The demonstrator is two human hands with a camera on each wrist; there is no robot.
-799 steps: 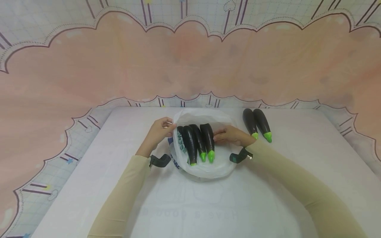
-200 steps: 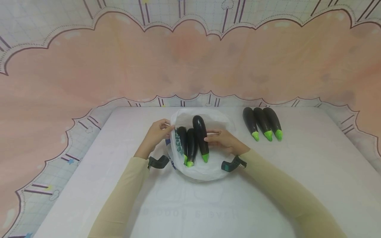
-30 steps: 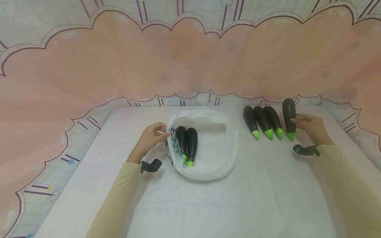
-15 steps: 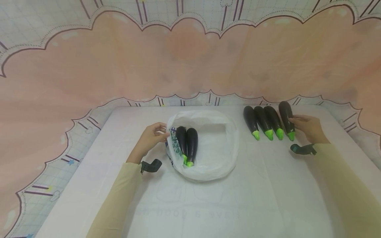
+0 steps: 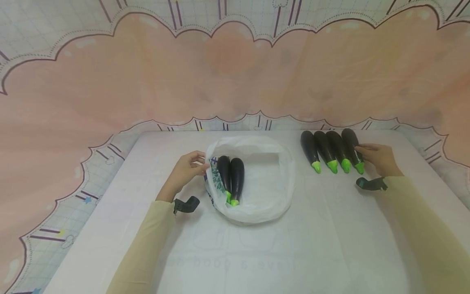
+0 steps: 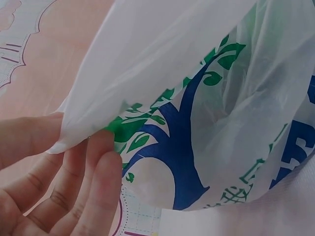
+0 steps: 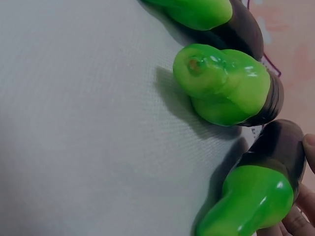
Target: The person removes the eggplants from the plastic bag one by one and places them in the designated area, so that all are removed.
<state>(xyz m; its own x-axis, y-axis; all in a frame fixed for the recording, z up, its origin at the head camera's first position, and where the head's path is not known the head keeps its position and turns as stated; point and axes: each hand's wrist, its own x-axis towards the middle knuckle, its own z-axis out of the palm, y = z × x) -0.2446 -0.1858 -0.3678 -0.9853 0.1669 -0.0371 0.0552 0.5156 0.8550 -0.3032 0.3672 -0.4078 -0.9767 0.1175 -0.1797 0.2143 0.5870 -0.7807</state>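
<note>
My left hand [image 5: 183, 172] pinches the left rim of a white plastic bag [image 5: 262, 214], thumb against fingers. Its printed side, with a blue tree and green leaves [image 6: 184, 147], shows in the left wrist view. Two dark eggplants [image 5: 237, 177] with green stem ends lie side by side inside the bag, toward its left. At the table's far right, my right hand [image 5: 382, 158] holds an eggplant [image 5: 351, 146] by its right side. This eggplant lies against a row of others [image 5: 324, 148], green ends facing me. In the right wrist view, fingertips [image 7: 309, 147] touch its dark body.
A white cloth [image 5: 279, 253] with faint lettering covers the table. A peach patterned curtain [image 5: 220, 81] hangs right behind the table's back edge. Dark wrist cameras [image 5: 187, 204] stick out below both hands.
Over the last second my right hand has moved slightly left, bringing its eggplant against the row. Compared with much earlier, fewer eggplants are in the bag and more lie on the table.
</note>
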